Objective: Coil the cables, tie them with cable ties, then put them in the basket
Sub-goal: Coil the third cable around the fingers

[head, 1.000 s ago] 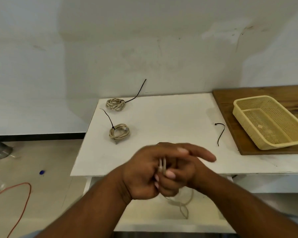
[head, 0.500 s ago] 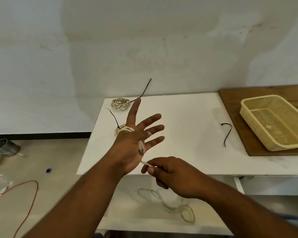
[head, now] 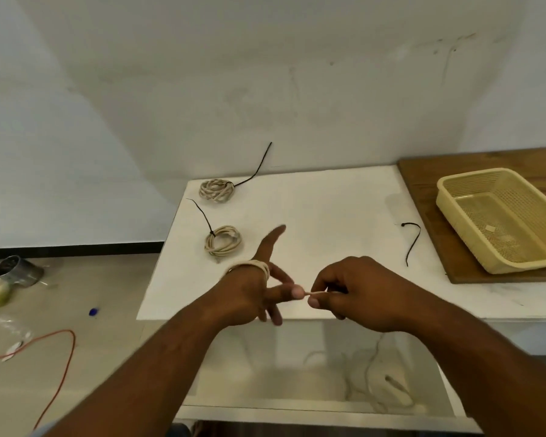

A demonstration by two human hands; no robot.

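A beige cable is wound in loops around my left hand, whose fingers are spread. My right hand pinches the cable's free strand just right of the left fingertips, and the slack hangs down below the table's front edge. Two coiled beige cables, each with a black tie, lie on the white table: one at mid left, one at the back left. A loose black cable tie lies at the right. The yellow basket stands on a wooden board.
The wooden board covers the table's right end. On the floor at left lie a metal can, an orange cord and small litter. A white wall rises behind the table.
My hands were clasped together a second ago. The left hand then spread open with cable wound on it, and the right hand now draws the strand out to the right.
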